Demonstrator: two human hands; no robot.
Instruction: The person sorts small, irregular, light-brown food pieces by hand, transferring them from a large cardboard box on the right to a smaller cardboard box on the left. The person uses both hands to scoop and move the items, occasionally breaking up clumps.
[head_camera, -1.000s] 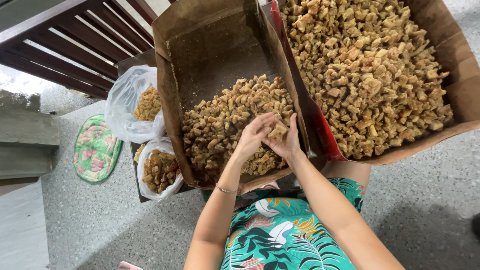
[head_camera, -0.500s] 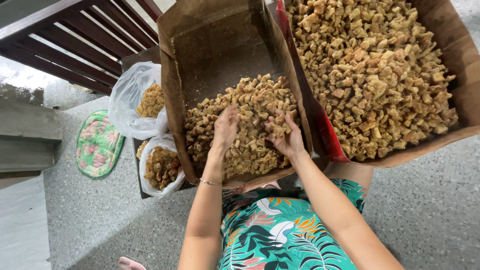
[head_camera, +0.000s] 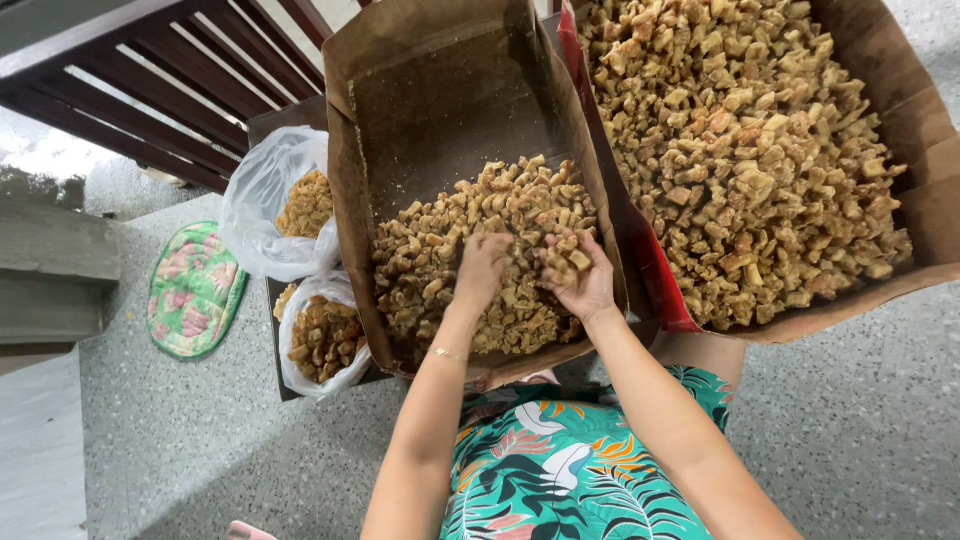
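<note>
Two hands are recorded in one heap of golden-brown crisp pieces (head_camera: 480, 250). Left hand (head_camera: 482, 268): laid palm-down on the heap, fingers curled into the pieces; whether any are gripped cannot be told. Right hand (head_camera: 580, 275): cupped palm-up, a small cluster of pieces cradled in the bent fingers.

Heap: piled at the near end of a tilted brown cardboard box (head_camera: 440, 110), directly under both hands; the far end of the box is bare card dusted with crumbs. Pieces judged light, dry, stiff and brittle, likely greasy to the touch; crushing is likely under a tight squeeze, so loose scooping from below with cupped fingers is judged best.

Beyond the right hand: a second, larger cardboard box (head_camera: 900, 100) with a red inner flap, filled with similar pieces (head_camera: 740, 150).

Beyond the left hand: two clear plastic bags, upper (head_camera: 270, 200) and lower (head_camera: 320, 340), each part-filled with the same pieces, set on a dark low bench (head_camera: 275, 120).

Further left: a floral pad (head_camera: 192, 290) on the speckled floor (head_camera: 200, 450), and a dark wooden railing (head_camera: 150, 90).

Below the hands: a leaf-print garment (head_camera: 560, 470).
</note>
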